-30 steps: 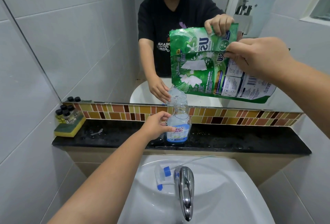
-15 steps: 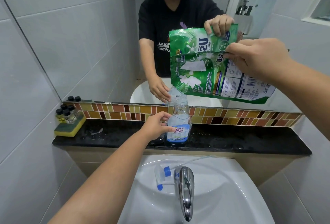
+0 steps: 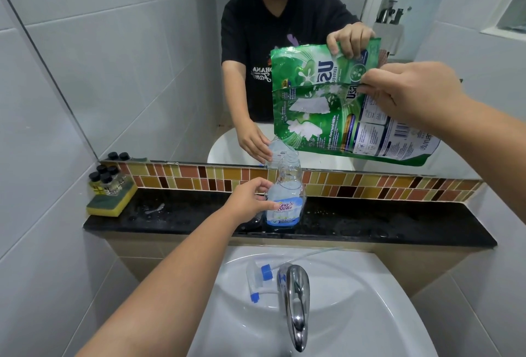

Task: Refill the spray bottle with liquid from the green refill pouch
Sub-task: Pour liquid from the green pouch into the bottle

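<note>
A: Where is your left hand (image 3: pixel 250 200)?

B: It grips the clear plastic spray bottle with the blue and white label (image 3: pixel 285 200), thumb and fingers curled round its left side. The bottle stands upright on the black stone tabletop (image 3: pixel 370 222), just in front of the strip of brown and yellow mosaic tiles (image 3: pixel 370 185). Its neck is uncapped.

A: And your right hand (image 3: pixel 410 94)?

B: Raised to the right of the bottle and above it, pinching the upper edge of the green plastic refill pouch (image 3: pixel 336 123). The pouch hangs tilted, its lower left corner just over the bottle's open mouth. Whether liquid is running out I cannot tell; the corner blends with the reflection in the wall mirror (image 3: pixel 142 57).

A: How full is the bottle?

B: You can see pale liquid in its lower part, up to about the shoulder, though the clear plastic makes the level hard to read.

A: What else is near you?

B: The white and blue trigger spray head with its thin clear tube (image 3: pixel 263 282) lies in the white ceramic sink (image 3: pixel 370 314), just left of the chrome tap (image 3: pixel 296 305). At the tabletop's far left a yellow sponge with a green scouring side (image 3: pixel 109 201) carries four small glass bottles with black caps (image 3: pixel 104 181).
</note>
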{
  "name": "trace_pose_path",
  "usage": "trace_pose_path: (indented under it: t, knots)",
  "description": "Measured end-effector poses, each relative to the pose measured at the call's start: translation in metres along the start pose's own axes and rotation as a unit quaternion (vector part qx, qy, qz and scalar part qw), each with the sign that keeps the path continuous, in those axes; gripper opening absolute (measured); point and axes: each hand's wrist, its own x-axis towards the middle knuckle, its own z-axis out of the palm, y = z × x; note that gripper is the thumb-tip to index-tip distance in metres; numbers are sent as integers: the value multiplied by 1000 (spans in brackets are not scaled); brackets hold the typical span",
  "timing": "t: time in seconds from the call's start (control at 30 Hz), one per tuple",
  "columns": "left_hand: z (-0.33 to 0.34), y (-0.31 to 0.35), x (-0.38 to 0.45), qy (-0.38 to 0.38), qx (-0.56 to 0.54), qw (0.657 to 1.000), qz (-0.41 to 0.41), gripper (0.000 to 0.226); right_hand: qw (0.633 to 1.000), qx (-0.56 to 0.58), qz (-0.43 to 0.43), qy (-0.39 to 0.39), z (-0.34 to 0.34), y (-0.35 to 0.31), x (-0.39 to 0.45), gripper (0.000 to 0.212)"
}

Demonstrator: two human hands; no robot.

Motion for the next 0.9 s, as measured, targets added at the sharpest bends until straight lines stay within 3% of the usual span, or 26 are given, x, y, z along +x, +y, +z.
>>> trace_pose_path:
  t: [0.9]
  knots:
    - [-2, -3, 1, -1, 13, 1000, -2, 36, 1000, -7, 7, -5, 0, 1, -2, 32]
